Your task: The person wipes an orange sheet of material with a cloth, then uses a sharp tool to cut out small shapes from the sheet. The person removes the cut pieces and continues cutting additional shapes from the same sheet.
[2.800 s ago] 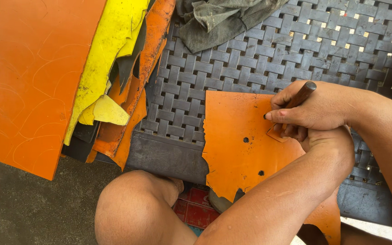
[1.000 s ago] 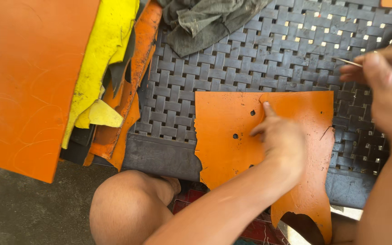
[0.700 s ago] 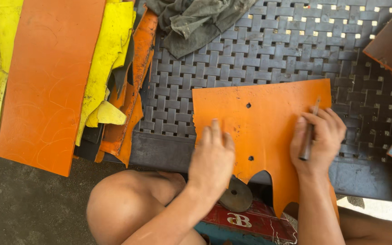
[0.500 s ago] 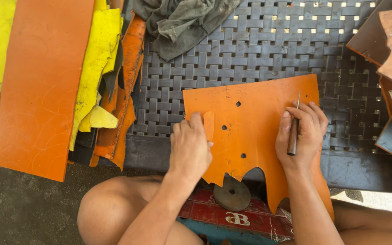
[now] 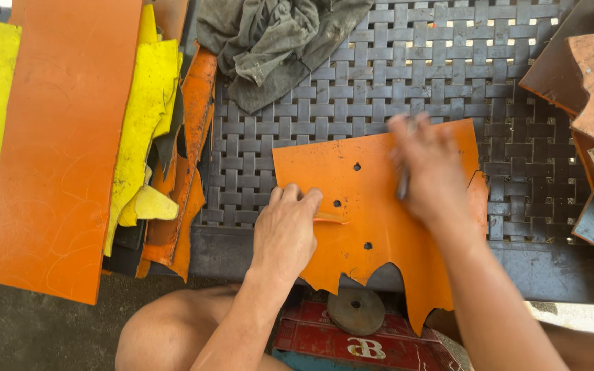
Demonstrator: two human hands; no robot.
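Pressing the orange sheet (image 5: pixel 386 213) flat on the woven mat (image 5: pixel 448 62), the left hand (image 5: pixel 284 230) lies open beside its holes; the blurred right hand (image 5: pixel 429 172) grips a thin tool above the sheet. A misplaced stroke could hit fingers or shift the sheet.

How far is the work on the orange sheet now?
Done: three round holes already go through the orange sheet. In hand: the left hand presses the sheet on the woven surface, while the blurred right hand holds a thin dark tool. Left: most of the sheet has no holes.
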